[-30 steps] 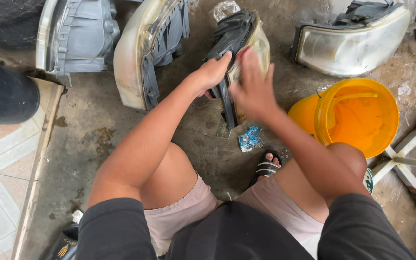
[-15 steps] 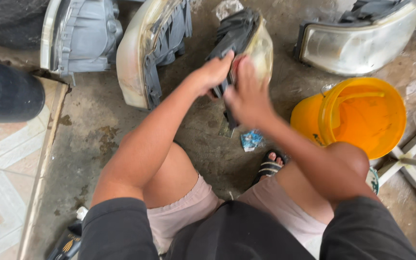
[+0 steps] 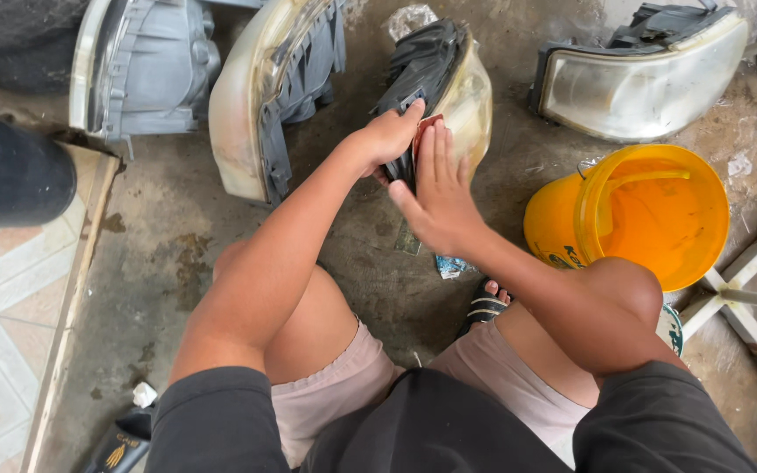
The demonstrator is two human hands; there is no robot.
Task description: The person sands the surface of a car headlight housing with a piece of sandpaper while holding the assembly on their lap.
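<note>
My left hand [image 3: 387,136] grips the dark back of the headlight [image 3: 470,96], standing on the concrete floor [image 3: 168,228]. My right hand [image 3: 440,197], fingers flat and open, presses its yellowed lens, beside an orange bucket [image 3: 650,215].

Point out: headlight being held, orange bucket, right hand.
Headlight [image 3: 470,96], head view: on its yellowed lens, right of the black housing.
Orange bucket [image 3: 554,223], head view: on its outer wall, left side.
Right hand [image 3: 438,197], head view: on the back of the hand, flat against the headlight.
</note>
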